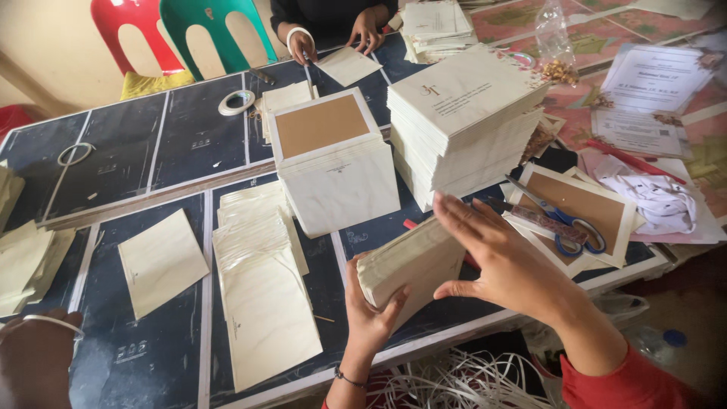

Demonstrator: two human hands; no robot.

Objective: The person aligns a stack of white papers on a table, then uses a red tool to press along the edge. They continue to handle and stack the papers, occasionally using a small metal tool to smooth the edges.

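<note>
Nearest me, my left hand [371, 314] cups the near end of a thick bundle of cream paper envelopes [413, 265], fingers clenched round its corner, while my right hand [503, 261] lies flat and released on its top and far side, squaring the edges; the bundle rests at the near edge of the dark blue panelled table [166, 144]. Left of it a fanned row of cream envelopes [261, 288] leaves little room. Beyond, two tall white card stacks [337, 163] wall it in, blue-handled scissors [564, 223] lying to the right

Head-worn, looking steeply down and forward across the dark table [151, 151], close above its near edge, toward the far chairs [182, 30].
</note>
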